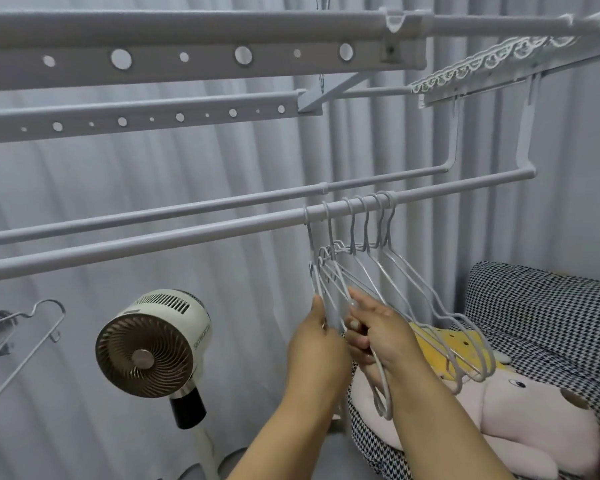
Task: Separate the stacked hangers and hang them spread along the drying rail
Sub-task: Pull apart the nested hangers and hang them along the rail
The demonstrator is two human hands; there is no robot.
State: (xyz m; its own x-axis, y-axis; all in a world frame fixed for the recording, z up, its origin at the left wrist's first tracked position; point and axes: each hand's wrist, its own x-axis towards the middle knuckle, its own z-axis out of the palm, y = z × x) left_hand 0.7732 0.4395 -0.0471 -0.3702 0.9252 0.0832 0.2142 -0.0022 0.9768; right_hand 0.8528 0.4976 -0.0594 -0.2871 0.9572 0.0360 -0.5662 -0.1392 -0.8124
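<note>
6 grey hangers (pixel 368 268) hooked close together on the nearer rail (pixel 187 233), right end. Left hand (pixel 317 344) & right hand (pixel 378 336) each curl fingers round the lower arms of the leftmost ones.

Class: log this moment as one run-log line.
left hand grips hanger | right hand grips hangers | all hooked, bunched on rail | fan behind

Two bare forearms reach up and forward from the lower edge of the view, close together. The left hand (pixel 314 344) shows its back, fingers curled in a grip. The right hand (pixel 378 332) sits just beside it, almost touching, thumb and fingers (pixel 355 323) curled in a pinch, wrist angled up from the lower right.
</note>
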